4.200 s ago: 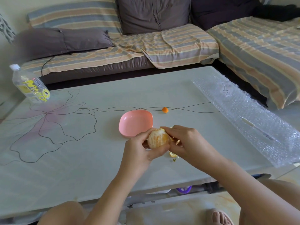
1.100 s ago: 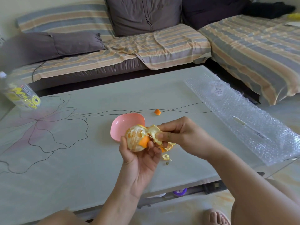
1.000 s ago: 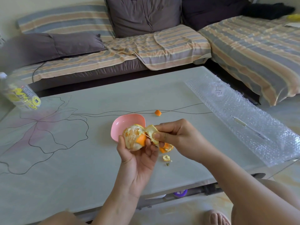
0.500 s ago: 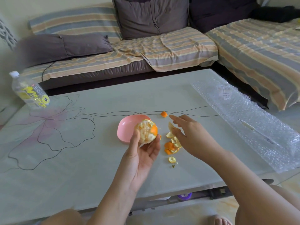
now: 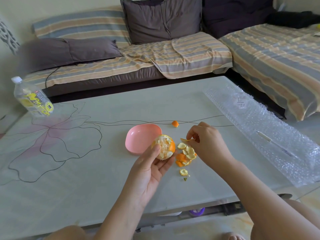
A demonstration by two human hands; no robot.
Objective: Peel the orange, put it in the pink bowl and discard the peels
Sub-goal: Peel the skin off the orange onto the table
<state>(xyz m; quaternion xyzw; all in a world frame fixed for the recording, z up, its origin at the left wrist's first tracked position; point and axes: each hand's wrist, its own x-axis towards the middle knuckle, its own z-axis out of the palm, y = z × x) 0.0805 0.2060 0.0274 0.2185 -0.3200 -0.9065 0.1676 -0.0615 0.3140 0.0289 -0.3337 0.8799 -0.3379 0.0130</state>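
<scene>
Right hand (image 5: 206, 142) has left the orange (image 5: 162, 147) and now pinches a torn peel (image 5: 187, 139) above the pile (image 5: 186, 155), frame centre. Left hand (image 5: 150, 168) grips the orange near the bowl (image 5: 136, 139). One skin patch remains, so peeling is unfinished.

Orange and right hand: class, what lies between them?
A heap of peels on the table, between orange and right hand, as the head view shows.
</scene>
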